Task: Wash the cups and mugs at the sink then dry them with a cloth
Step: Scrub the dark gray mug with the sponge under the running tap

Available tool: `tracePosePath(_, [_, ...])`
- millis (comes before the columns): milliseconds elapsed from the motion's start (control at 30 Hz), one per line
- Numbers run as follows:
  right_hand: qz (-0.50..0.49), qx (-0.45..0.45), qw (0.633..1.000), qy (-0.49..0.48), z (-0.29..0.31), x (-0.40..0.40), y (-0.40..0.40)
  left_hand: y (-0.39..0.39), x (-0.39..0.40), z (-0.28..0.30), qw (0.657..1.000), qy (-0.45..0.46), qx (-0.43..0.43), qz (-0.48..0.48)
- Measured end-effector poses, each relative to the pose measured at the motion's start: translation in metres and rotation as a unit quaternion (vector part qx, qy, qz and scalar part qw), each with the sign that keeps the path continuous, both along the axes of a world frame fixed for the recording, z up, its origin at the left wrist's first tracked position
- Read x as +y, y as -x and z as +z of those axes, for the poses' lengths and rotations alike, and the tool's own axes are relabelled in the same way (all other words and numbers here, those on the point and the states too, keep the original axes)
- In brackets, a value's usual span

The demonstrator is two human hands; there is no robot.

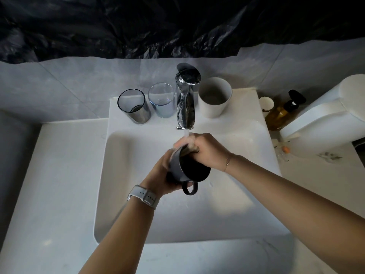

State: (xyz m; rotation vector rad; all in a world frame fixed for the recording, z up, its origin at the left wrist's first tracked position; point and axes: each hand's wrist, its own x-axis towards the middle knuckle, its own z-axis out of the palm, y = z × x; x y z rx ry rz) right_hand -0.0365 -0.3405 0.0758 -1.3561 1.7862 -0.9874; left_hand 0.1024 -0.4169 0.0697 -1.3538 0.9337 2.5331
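We hold the mug in the left hand, fingers wrapped round its body, tipped on its side over the sink so the stream from the tap just above strikes its rim and drains away. The right hand has its fingers curled over the far rim, seemingly bunched on something pale, though we cannot tell what, probably to scrub there. Beyond the fingers, three cups stand on the ledge beside the tap, likely awaiting their turn within easy reach.

Grey tiled wall, black plastic sheeting, white countertop
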Motion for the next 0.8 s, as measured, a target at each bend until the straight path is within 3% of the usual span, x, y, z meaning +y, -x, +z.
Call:
tracePosePath(133, [-0.026,0.024,0.997,-0.075,-0.002,-0.008,0.006,0.002,-0.015,0.001,1.000,-0.008,-0.003,-0.004])
tracePosePath(233, [-0.103,-0.013,0.982,-0.156,-0.013,0.000,0.001,0.001,-0.023,-0.002,1.000,0.015,0.004,0.001])
tracePosePath(433, [-0.248,-0.120,0.950,-0.146,-0.035,0.010,-0.020,-0.005,-0.021,-0.018,0.980,0.194,-0.049,0.024])
tracePosePath(467, [-0.284,-0.130,0.937,-0.155,-0.037,0.009,-0.022,-0.009,-0.016,-0.020,0.961,0.269,-0.052,0.046])
tracePosePath(500, [-0.314,-0.134,0.924,-0.171,-0.039,0.009,-0.022,-0.016,-0.012,-0.022,0.921,0.384,-0.054,0.050])
tracePosePath(567, [-0.341,-0.125,0.910,-0.200,-0.043,0.008,-0.019,-0.034,0.000,-0.022,0.786,0.617,-0.036,-0.008])
tracePosePath(600, [-0.344,-0.121,0.909,-0.202,-0.042,0.008,-0.017,-0.041,0.007,-0.020,0.728,0.684,-0.020,-0.052])
tracePosePath(633, [-0.344,-0.115,0.910,-0.203,-0.041,0.008,-0.016,-0.046,0.011,-0.019,0.693,0.714,-0.012,-0.102])
tracePosePath(733, [-0.333,-0.101,0.912,-0.217,-0.033,0.007,-0.017,-0.043,0.018,-0.013,0.694,0.683,-0.041,-0.225])
tracePosePath(800, [-0.316,-0.079,0.918,-0.226,-0.030,0.008,-0.017,-0.037,0.019,-0.013,0.740,0.628,-0.029,-0.237])
